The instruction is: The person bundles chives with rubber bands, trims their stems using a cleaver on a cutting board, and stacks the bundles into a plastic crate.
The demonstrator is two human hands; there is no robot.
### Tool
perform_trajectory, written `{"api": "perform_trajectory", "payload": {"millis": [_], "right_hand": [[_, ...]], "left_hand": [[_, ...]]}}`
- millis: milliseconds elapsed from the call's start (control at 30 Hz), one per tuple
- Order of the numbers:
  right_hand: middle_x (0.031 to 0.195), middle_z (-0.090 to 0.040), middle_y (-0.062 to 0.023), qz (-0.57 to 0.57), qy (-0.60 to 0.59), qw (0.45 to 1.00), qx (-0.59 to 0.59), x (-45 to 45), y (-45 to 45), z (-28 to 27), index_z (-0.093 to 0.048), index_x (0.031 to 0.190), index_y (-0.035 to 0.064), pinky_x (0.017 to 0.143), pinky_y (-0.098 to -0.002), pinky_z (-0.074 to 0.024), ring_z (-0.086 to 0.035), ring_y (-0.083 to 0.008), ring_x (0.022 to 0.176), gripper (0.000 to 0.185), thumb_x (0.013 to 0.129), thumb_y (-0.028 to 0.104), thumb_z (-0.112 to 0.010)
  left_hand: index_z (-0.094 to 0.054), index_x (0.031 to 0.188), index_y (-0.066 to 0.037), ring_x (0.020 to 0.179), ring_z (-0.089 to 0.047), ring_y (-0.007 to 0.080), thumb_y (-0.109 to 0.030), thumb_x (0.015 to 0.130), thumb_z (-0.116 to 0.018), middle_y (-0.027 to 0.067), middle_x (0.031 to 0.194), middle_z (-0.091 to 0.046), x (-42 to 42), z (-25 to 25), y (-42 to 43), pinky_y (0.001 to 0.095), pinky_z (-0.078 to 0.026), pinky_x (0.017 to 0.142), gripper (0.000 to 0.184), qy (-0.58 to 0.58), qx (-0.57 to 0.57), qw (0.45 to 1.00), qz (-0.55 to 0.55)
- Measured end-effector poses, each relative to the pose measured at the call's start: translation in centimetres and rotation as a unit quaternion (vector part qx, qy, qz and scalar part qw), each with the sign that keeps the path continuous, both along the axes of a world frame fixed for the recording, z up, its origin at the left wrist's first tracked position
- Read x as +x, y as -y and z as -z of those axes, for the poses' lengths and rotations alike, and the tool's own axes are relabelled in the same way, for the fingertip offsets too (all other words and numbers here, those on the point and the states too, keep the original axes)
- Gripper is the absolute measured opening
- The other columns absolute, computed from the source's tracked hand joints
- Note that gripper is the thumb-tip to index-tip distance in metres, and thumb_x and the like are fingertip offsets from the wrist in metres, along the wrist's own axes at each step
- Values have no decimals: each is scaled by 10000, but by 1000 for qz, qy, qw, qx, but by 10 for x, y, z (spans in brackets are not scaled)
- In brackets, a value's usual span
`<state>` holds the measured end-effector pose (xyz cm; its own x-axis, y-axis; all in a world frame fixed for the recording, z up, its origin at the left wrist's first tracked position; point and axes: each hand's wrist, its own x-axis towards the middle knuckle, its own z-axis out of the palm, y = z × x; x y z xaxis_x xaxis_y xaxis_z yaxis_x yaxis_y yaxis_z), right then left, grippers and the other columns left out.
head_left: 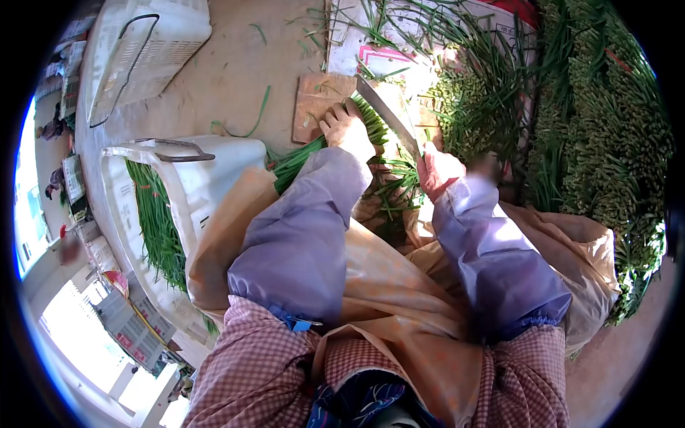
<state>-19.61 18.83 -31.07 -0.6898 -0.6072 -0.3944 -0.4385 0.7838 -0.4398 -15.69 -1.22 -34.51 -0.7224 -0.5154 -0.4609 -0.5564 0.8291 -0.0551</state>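
My left hand (347, 130) is closed round a bunch of long green stalks (300, 160), holding them at the edge of a wooden board (312, 107). The cut ends of the bunch point up and right, beside a broad knife blade (389, 118). My right hand (439, 171) grips the knife at its lower end; the handle is hidden in the fingers. The blade slants up and left from that hand, close to the stalk ends. Loose green pieces (399, 182) lie below the blade, between my two hands.
A white crate (221, 167) with green stalks inside stands at the left, and another white crate (153, 57) is behind it. Large piles of green stalks (599, 128) fill the right. Scattered stalks lie on a printed sheet (349, 28) at the top.
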Motion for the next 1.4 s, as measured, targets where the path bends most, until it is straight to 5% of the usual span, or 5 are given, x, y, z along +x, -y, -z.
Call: {"api": "perform_trajectory", "payload": {"millis": [333,500,667,967,1400], "right_hand": [[686,-621,-164,-29,-118,991,-53,-5,18,30,-528,1051,58,576,-482,-497,-632,-367,649,258,914,257,-621],[858,-636,-55,-429,-654,552,290,-13,57,91,-586,911,85,589,-396,-521,-642,-203,764,154,938,236,-574],[776,-650,-102,-88,-71,994,-13,-25,27,54,-575,974,81,609,-431,-524,-657,-281,714,270,922,342,-619],[1062,-650,-127,-447,-405,759,243,-15,60,117,-568,1172,62,764,-420,-532,-644,-270,894,296,951,257,-544],[707,-641,-82,-4,-69,998,-11,21,28,93,-583,1132,73,582,-438,-522,-628,-292,612,273,971,254,-457]], "left_hand": [[-402,1307,-20,1130,-557,333,-255,640,-841,156,1198,-530,1,12,5,448,-445,960,833,-38,36,998,-21],[-405,1327,-23,1148,-548,342,-254,751,-765,148,1227,-524,-3,11,5,455,-433,973,717,-14,32,999,-21],[-448,1252,-27,1116,-565,355,-315,784,-742,172,1197,-547,0,11,6,471,-439,952,623,-49,62,997,-25],[-456,1223,-29,1100,-576,367,-321,782,-703,182,1178,-550,-3,18,3,475,-449,944,584,-79,29,996,-26],[-383,1389,-11,1117,-577,377,-271,692,-754,196,1252,-544,2,10,2,465,-465,969,832,-85,43,995,-22]]}}
